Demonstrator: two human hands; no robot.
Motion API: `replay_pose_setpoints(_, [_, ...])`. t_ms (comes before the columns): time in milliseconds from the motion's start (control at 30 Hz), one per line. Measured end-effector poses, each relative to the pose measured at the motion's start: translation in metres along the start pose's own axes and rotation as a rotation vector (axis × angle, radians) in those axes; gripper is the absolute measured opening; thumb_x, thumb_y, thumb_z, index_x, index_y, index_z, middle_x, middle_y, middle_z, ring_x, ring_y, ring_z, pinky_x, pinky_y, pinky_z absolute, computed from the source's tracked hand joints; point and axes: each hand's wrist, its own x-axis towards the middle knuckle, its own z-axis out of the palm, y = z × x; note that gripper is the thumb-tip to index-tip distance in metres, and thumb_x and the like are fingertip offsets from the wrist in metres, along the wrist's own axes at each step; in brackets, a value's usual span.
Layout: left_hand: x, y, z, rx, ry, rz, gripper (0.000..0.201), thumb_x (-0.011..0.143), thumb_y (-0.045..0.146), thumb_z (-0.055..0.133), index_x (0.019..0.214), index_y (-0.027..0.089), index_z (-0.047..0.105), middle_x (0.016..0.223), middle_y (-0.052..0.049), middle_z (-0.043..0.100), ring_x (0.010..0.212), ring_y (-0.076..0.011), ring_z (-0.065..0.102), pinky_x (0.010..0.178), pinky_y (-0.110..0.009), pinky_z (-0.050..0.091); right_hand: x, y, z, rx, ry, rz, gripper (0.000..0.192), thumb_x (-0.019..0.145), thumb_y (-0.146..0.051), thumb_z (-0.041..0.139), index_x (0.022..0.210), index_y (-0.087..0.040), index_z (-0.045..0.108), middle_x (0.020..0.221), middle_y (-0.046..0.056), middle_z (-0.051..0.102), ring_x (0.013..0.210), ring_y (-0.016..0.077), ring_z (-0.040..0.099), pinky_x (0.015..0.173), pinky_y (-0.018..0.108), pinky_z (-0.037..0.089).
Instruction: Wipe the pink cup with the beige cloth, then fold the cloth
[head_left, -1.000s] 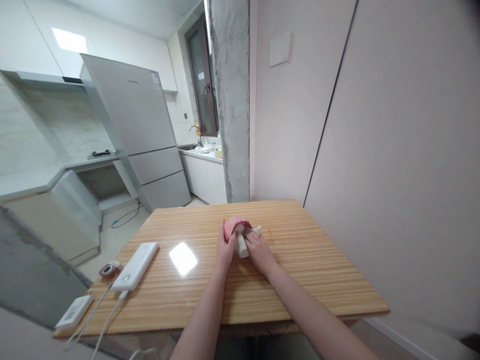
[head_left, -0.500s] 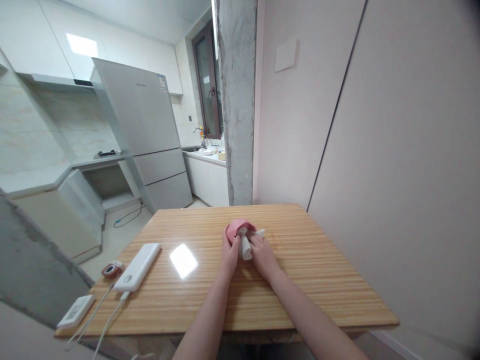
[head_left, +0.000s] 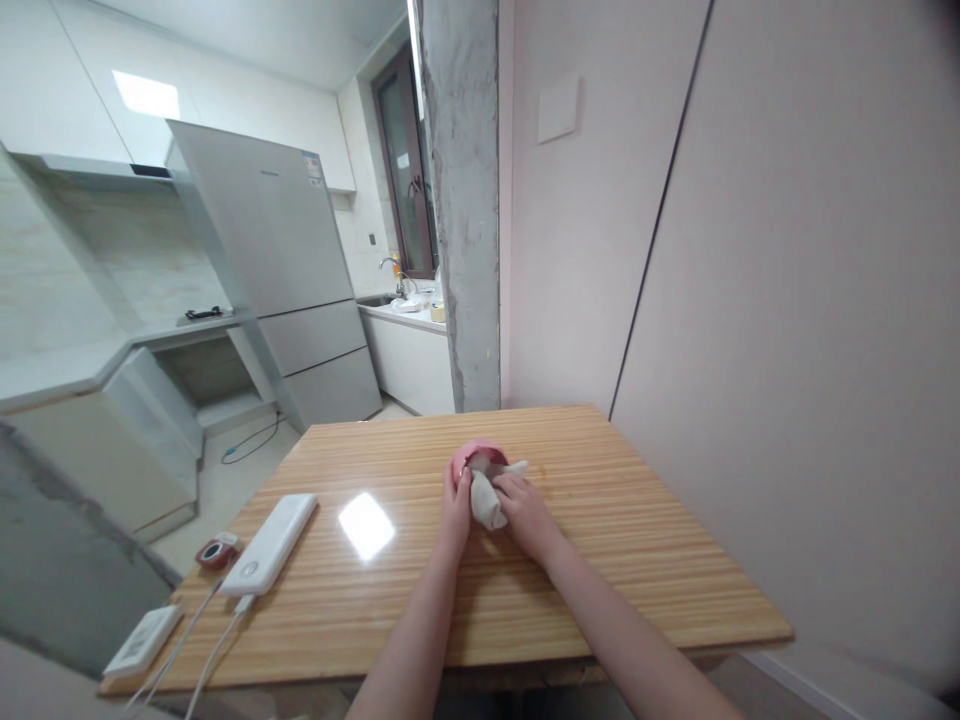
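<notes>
A pink bowl [head_left: 480,449] is tipped on its side over the wooden table [head_left: 630,560], its opening facing me. My left hand [head_left: 455,505] is closed on the bowl's left rim, thumb at the front edge. In my right hand [head_left: 525,508] is a crumpled white cloth [head_left: 489,503], bunched partly inside the bowl's opening and hanging down in front. The fingertips of my right hand are partly hidden by the cloth.
On the table's left lie a white power bank [head_left: 271,543] with cables plugged in, a small red-brown device [head_left: 217,551] and a flat white box [head_left: 142,641]. A pale wall [head_left: 787,300] borders the right; a grey refrigerator [head_left: 270,230] stands beyond.
The bowl has turned a little in my left hand, showing more of its inside. More of the cloth hangs out in front. The view has shifted slightly.
</notes>
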Motion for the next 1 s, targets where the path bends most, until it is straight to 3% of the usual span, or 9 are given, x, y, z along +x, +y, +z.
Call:
replay_pose_setpoints(133, [-0.001, 0.004, -0.004, 0.099, 0.067, 0.103, 0.060, 0.070, 0.053, 0.067, 0.114, 0.015, 0.054, 0.123, -0.015, 0.058, 0.118, -0.0269, 0.053, 0.103, -0.039, 0.039, 0.002, -0.003, -0.002, -0.037, -0.033, 0.048, 0.021, 0.087, -0.013, 0.056, 0.104, -0.019, 0.065, 0.104, 0.010, 0.065, 0.103, 0.0223, 0.054, 0.081, 0.035, 0.044])
replay_pose_setpoints(200, [-0.003, -0.002, -0.001, 0.054, 0.025, 0.109, 0.070, 0.067, 0.051, 0.071, 0.124, 0.017, 0.048, 0.126, -0.014, 0.056, 0.118, -0.0261, 0.054, 0.102, -0.038, 0.040, 0.002, -0.004, -0.001, -0.027, -0.015, 0.107, 0.019, 0.087, -0.013, 0.054, 0.102, -0.018, 0.066, 0.102, 0.010, 0.066, 0.103, 0.0231, 0.054, 0.081, 0.036, 0.043])
replay_pose_setpoints(300, [-0.006, -0.012, 0.007, -0.064, -0.100, 0.012, 0.083, 0.065, 0.048, 0.074, 0.133, 0.020, 0.037, 0.125, -0.014, 0.058, 0.112, -0.0248, 0.059, 0.095, -0.037, 0.046, 0.002, -0.003, 0.002, 0.002, 0.036, 0.164, 0.019, 0.088, -0.011, 0.052, 0.100, -0.016, 0.066, 0.099, 0.011, 0.065, 0.102, 0.0229, 0.053, 0.083, 0.036, 0.042])
replay_pose_setpoints(400, [-0.008, -0.011, 0.009, -0.078, -0.069, -0.103, 0.072, 0.072, 0.052, 0.067, 0.129, 0.019, 0.038, 0.114, -0.013, 0.064, 0.102, -0.0245, 0.063, 0.089, -0.038, 0.050, 0.002, -0.003, 0.003, 0.022, 0.010, 0.115, 0.020, 0.088, -0.011, 0.052, 0.100, -0.017, 0.066, 0.096, 0.009, 0.066, 0.098, 0.0224, 0.054, 0.082, 0.036, 0.042])
replay_pose_setpoints(567, [-0.011, 0.008, 0.004, 0.077, -0.051, 0.153, 0.060, 0.077, 0.047, 0.062, 0.126, 0.019, 0.045, 0.120, -0.012, 0.060, 0.111, -0.0236, 0.058, 0.098, -0.036, 0.044, 0.004, -0.004, 0.003, 0.005, 0.006, 0.127, 0.026, 0.087, -0.011, 0.051, 0.109, -0.016, 0.064, 0.108, 0.012, 0.064, 0.105, 0.0236, 0.053, 0.087, 0.037, 0.043])
replay_pose_setpoints(633, [-0.014, 0.011, 0.006, 0.067, -0.064, 0.180, 0.065, 0.075, 0.046, 0.065, 0.129, 0.019, 0.043, 0.125, -0.013, 0.057, 0.117, -0.0240, 0.055, 0.101, -0.036, 0.041, 0.003, -0.005, 0.004, 0.013, 0.009, 0.174, 0.028, 0.087, -0.011, 0.049, 0.110, -0.016, 0.065, 0.108, 0.012, 0.064, 0.105, 0.0238, 0.053, 0.088, 0.037, 0.043])
replay_pose_setpoints(800, [-0.019, 0.001, 0.018, -0.199, -0.117, 0.019, 0.096, 0.067, 0.049, 0.073, 0.143, 0.025, 0.020, 0.127, -0.014, 0.056, 0.113, -0.0239, 0.058, 0.094, -0.036, 0.047, -0.001, -0.003, 0.007, 0.083, 0.056, 0.203, 0.032, 0.084, -0.007, 0.049, 0.111, -0.016, 0.064, 0.106, 0.013, 0.065, 0.105, 0.0253, 0.054, 0.091, 0.039, 0.045])
replay_pose_setpoints(1000, [-0.012, -0.003, 0.011, -0.050, -0.056, -0.016, 0.077, 0.067, 0.058, 0.069, 0.127, 0.019, 0.041, 0.119, -0.014, 0.060, 0.109, -0.0237, 0.059, 0.091, -0.033, 0.048, 0.001, 0.000, 0.004, 0.119, 0.049, 0.158, 0.031, 0.086, -0.008, 0.048, 0.112, -0.017, 0.063, 0.107, 0.011, 0.065, 0.101, 0.0219, 0.056, 0.089, 0.035, 0.046])
